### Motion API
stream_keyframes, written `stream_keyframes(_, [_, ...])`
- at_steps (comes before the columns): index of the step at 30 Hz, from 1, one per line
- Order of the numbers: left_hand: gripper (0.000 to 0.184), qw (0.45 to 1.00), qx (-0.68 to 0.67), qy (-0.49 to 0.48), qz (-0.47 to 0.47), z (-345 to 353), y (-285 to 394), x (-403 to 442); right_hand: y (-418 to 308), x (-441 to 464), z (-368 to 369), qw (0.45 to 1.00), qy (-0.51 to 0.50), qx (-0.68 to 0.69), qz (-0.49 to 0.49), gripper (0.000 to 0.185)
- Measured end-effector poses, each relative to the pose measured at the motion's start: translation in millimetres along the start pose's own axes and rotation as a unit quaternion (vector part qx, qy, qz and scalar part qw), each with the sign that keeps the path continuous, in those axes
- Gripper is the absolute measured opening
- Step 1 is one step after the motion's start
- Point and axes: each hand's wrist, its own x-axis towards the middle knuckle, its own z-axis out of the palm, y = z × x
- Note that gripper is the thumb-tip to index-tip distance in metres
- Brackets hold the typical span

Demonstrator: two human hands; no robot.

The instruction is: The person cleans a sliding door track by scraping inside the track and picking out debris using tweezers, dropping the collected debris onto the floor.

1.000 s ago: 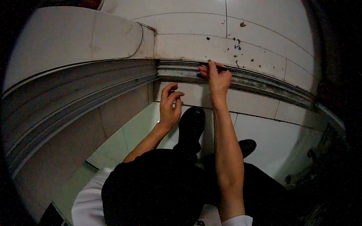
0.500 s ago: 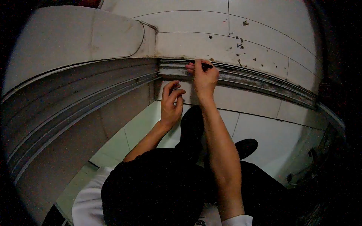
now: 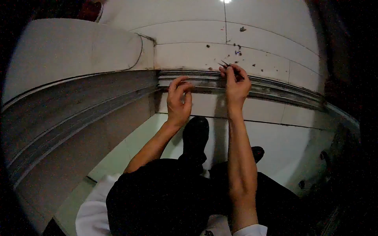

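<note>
My right hand (image 3: 237,84) pinches a thin dark tool, which looks like tweezers (image 3: 225,64), its two slim tips pointing up and left above the track's far edge. Beneath that hand runs a grooved metal track (image 3: 271,87), dirty along its channels. My left hand (image 3: 179,101) hovers at the near side of the track with its fingers curled and apart, holding nothing. Small dark debris (image 3: 237,52) lies scattered on the pale tiles just beyond the track. Whether the tips hold a bit of debris is too small to tell.
A tiled wall block (image 3: 71,51) rises at the left, with metal rails (image 3: 78,106) along it. My dark shoe (image 3: 195,133) stands on the near floor tiles (image 3: 275,145). Dark objects too dim to identify are at the right.
My right hand first slid left along the track, then lifted and moved right, and the tool's tips now show beyond the track. My left hand has stayed nearly still. The view has tilted slightly.
</note>
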Motion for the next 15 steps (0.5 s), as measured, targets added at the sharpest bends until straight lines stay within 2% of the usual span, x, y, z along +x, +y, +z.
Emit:
stream_keyframes(1, [0.025,1.0,-0.017,-0.01,-0.006,2.8,3.3,2.5,-1.5,-2.9,-4.5,0.999,-0.011,-0.027,-0.021,0.02])
stream_keyframes(6, [0.022,0.994,-0.094,-0.053,-0.031,25.1,4.0,16.8,-5.1,-14.0,-8.0,0.999,-0.013,0.046,-0.02,0.025])
stream_keyframes(7, [0.023,0.985,-0.136,-0.071,-0.081,30.8,4.8,19.7,-3.5,-15.5,-8.1,0.998,-0.012,0.051,-0.02,0.025])
stream_keyframes(9, [0.026,0.953,-0.22,-0.105,-0.181,39.7,8.1,25.3,-0.9,-23.4,-6.7,0.988,0.009,-0.108,-0.107,0.021])
stream_keyframes(10, [0.033,0.923,-0.283,-0.13,-0.225,41.6,11.3,28.1,-1.0,-27.9,-5.7,0.97,0.019,-0.187,-0.152,0.02])
stream_keyframes(13, [0.033,0.825,-0.394,-0.109,-0.391,39.8,18.7,25.7,1.5,-48.6,-2.2,0.925,-0.016,-0.292,-0.244,0.021])
stream_keyframes(15, [0.03,0.823,-0.392,-0.106,-0.396,38.5,17.0,18.9,14.0,-59.3,1.7,0.926,-0.013,-0.276,-0.257,0.021])
